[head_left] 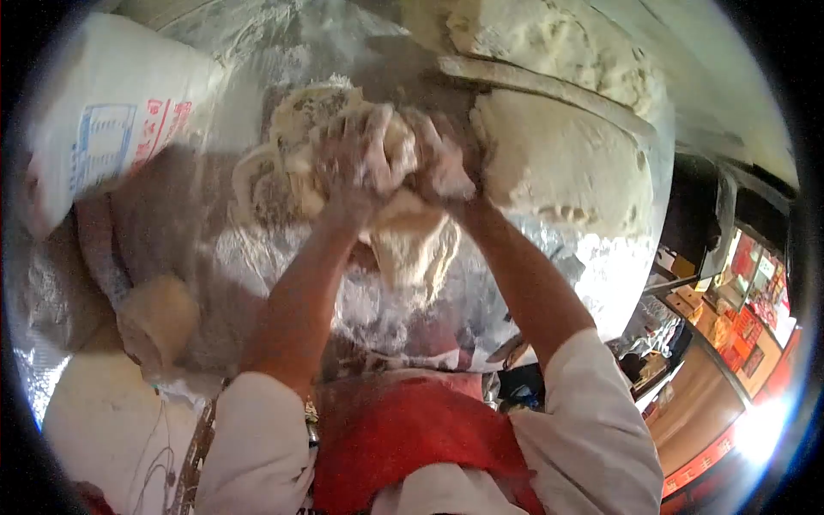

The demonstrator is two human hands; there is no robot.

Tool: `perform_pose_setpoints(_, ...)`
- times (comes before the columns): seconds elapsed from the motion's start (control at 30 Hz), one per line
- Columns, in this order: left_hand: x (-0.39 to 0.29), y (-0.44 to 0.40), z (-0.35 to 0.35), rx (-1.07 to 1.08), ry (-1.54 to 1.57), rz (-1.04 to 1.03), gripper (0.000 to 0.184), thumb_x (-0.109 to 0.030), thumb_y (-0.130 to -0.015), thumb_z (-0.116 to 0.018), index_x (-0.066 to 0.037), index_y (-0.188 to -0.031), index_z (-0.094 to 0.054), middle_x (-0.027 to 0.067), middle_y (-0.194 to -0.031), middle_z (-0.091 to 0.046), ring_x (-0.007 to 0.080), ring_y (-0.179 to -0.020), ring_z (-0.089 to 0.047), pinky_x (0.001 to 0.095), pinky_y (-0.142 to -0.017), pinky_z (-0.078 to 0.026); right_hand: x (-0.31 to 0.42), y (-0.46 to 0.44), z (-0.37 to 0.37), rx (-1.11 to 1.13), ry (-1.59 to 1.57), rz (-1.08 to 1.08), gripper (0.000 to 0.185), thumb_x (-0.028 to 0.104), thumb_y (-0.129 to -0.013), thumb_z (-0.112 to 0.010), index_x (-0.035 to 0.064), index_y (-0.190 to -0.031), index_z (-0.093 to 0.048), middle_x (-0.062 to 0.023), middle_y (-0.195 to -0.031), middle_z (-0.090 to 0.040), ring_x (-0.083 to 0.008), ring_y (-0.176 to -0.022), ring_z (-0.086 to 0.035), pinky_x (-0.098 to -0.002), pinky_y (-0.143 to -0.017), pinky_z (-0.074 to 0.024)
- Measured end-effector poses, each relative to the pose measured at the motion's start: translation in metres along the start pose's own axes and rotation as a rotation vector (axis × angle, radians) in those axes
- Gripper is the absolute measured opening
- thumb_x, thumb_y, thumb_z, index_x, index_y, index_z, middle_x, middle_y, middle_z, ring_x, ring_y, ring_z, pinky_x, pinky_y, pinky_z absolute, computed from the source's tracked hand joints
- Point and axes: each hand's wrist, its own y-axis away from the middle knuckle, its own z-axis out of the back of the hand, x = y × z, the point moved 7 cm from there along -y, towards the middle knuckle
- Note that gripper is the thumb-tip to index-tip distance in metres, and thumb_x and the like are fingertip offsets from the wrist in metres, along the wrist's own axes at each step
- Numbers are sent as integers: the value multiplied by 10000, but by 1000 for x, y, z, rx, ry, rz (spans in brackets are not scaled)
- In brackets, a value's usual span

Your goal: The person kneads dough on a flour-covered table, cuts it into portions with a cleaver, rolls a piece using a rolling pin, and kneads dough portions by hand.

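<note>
On a floury metal work surface, my left hand presses into a lump of pale dough, its fingers curled over a fold of it. Close beside it, my right hand bears on the same lump, fingers bent and partly blurred. The dough looks ragged, with a flap hanging toward my body and flour-covered bits spread to the left. Both hands are dusted with flour. What lies under the palms is hidden.
Right of my hands rests a large smooth dough slab. A long pale stick separates it from another dough mass behind. A white printed sack stands at left, above a pale rounded container.
</note>
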Motion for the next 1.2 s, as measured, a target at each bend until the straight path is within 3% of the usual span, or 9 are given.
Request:
perform_pose_setpoints(0.1, 13, -16, -2, 8, 7, 75, 558, -483, -873, -680, -146, -1315, -629, 142, -1126, -662, 348, -979, -643, 538, -924, -493, 2, -9, -7, 272, -207, -415, 840, 556, -886, -631, 82, -1517, -344, -261, -1342, -529, -412, -1226, -547, -517, -1076, -395)
perform_pose_setpoints(0.2, 25, -8, -1, 366, 34, -172, 545, -490, -919, -650, -165, -1353, -597, 122, -1076, -699, 269, -913, -675, 461, -815, -561, 104, 25, 40, 307, 356, -97, 818, 382, -790, -783, 28, -1428, -415, -213, -1410, -465, -402, -1229, -496, -518, -1021, -431)
perform_pose_setpoints(0.27, 33, 28, 5, 634, 30, -35, 715, -582, -963, -559, -110, -1484, -431, 160, -1411, -562, 306, -1147, -629, 474, -1011, -518, 129, 68, 52, 314, 229, -92, 742, 480, -837, -741, 69, -1390, -465, -182, -1325, -482, -373, -1177, -505, -552, -985, -418)
perform_pose_setpoints(0.77, 55, 16, -18, -285, 164, -79, 657, -538, -883, -630, -168, -1419, -540, 130, -1272, -623, 338, -1147, -588, 568, -1067, -380, 11, -22, -10, 39, -17, -164, 843, 413, -784, -733, 84, -1497, -426, -202, -1213, -594, -406, -1162, -583, -544, -901, -518)
perform_pose_setpoints(0.9, 52, -5, -30, -109, -337, -204, 498, -305, -907, -660, -170, -1378, -576, 156, -1313, -604, 357, -1145, -595, 511, -946, -519, 52, -20, 4, 235, 220, -312, 811, 338, -715, -841, 22, -1359, -464, -214, -1318, -524, -421, -1129, -564, -513, -936, -501)
perform_pose_setpoints(0.97, 40, 6, -11, 557, -339, -245, 477, -273, -932, -655, -184, -1393, -567, 147, -1341, -590, 340, -1195, -580, 478, -899, -549, 89, 7, 16, 336, 280, -198, 907, 440, -745, -814, 27, -1439, -402, -216, -1377, -486, -404, -1241, -492, -517, -1039, -434)
perform_pose_setpoints(1.07, 6, 69, 41, 271, 31, -282, 486, -272, -933, -669, -153, -1393, -571, 144, -1346, -583, 324, -1211, -569, 476, -950, -513, 138, 70, 34, 331, 314, -127, 971, 568, -785, -756, 71, -1516, -354, -199, -1396, -493, -365, -1295, -462, -545, -1083, -357)
perform_pose_setpoints(1.13, -28, 125, 80, -543, 66, -592, 459, -459, -983, -544, -131, -1289, -641, 134, -1195, -661, 318, -1059, -629, 546, -938, -424, 135, 101, 12, 264, 382, -108, 940, 590, -774, -739, 76, -1490, -413, -191, -1392, -511, -377, -1279, -482, -569, -1050, -367)
perform_pose_setpoints(1.2, -10, 150, 58, -80, 14, -117, 549, -566, -976, -460, -135, -1241, -672, 104, -1218, -651, 320, -1064, -616, 559, -956, -365, 126, 106, -4, 202, 322, -26, 890, 625, -775, -716, 72, -1437, -497, -186, -1383, -531, -405, -1247, -505, -590, -1040, -367)
